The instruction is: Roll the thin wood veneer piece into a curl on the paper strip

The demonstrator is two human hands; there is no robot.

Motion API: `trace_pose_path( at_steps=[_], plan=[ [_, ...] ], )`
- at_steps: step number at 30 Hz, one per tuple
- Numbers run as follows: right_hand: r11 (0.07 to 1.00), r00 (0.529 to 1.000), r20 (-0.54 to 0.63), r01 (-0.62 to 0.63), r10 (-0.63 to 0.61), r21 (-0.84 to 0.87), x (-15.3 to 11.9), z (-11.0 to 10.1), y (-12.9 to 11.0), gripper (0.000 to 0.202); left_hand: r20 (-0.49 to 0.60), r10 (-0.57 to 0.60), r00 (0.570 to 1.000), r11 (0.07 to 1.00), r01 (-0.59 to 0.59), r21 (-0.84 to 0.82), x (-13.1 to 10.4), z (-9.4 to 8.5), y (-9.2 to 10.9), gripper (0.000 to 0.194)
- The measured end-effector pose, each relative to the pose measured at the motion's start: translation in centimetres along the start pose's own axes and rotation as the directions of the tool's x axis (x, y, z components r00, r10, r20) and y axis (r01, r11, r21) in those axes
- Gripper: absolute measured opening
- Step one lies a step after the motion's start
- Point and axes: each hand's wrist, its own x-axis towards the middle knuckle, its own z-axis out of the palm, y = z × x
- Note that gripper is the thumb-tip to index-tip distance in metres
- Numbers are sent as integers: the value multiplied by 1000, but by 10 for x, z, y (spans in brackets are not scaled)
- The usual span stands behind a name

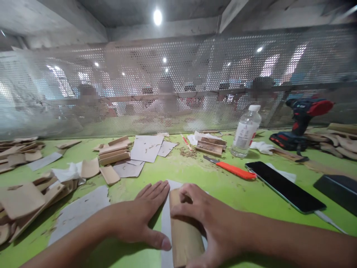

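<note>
A curved tan piece (pixel 184 238), like split bamboo, lies lengthwise on a strip of white paper (pixel 166 227) at the bottom centre. My right hand (pixel 209 219) grips it from above and the right side, fingers bent at its far end and thumb side near its lower edge. My left hand (pixel 147 216) rests flat with fingers stretched out and thumb apart, its fingertips and thumb at the left edge of the paper. Nothing is held in it.
Curved tan pieces (pixel 22 197) are heaped at the left, others (pixel 115 150) stacked beyond my hands. An orange-handled knife (pixel 237 170), a phone (pixel 287 186), a bottle (pixel 245 132) and a cordless drill (pixel 301 119) stand or lie rightward. A perforated screen (pixel 167 115) borders the green table (pixel 178 175).
</note>
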Motion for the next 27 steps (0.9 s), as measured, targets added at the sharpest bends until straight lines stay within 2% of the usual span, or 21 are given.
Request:
trace_pose_path(
  at_steps=[2,6,8,11,13,15,17,18,20,22,23,25,27],
  plan=[
    [997,997,18,-77,78,-25,2,-6,6,92,-3,-22,1000,1000,22,-5,0,0,0,130],
    [957,964,-35,-267,265,-115,6,-20,17,96,-9,-31,999,999,31,-24,0,-1,1,132],
    [948,953,-10,-301,302,-105,4,-21,14,102,2,-18,1000,999,18,-27,-1,-2,3,132],
    [982,978,96,-180,186,-63,1,-17,3,104,16,-17,1000,1000,18,-25,-2,-3,4,131],
    [993,987,115,-103,110,-62,1,-16,1,101,4,-20,1000,999,20,-26,-2,-3,4,131],
    [986,988,57,-135,141,-96,4,-17,5,98,-17,-16,1000,999,15,-31,-2,-2,3,131],
    [969,978,-50,-207,202,-135,6,-15,10,93,-31,-7,999,999,6,-38,-1,-1,1,130],
    [968,977,-91,-205,193,-146,7,-12,10,92,-35,-1,999,999,-1,-40,0,0,1,130],
    [986,991,-105,-95,81,-139,6,-7,8,90,-32,21,999,999,-22,-36,0,1,0,130],
    [993,997,-59,53,-59,-103,5,-4,4,89,-34,38,999,999,-39,-37,0,2,-1,130],
    [992,995,-38,86,-90,-91,5,-4,3,89,-39,40,998,998,-42,-41,0,1,-1,130],
    [993,998,-44,30,-35,-114,6,-7,5,89,-43,30,999,998,-32,-49,0,0,0,132],
    [978,991,-105,-102,85,-179,7,-10,8,90,-31,19,999,999,-21,-49,-1,-1,1,133]
  ],
)
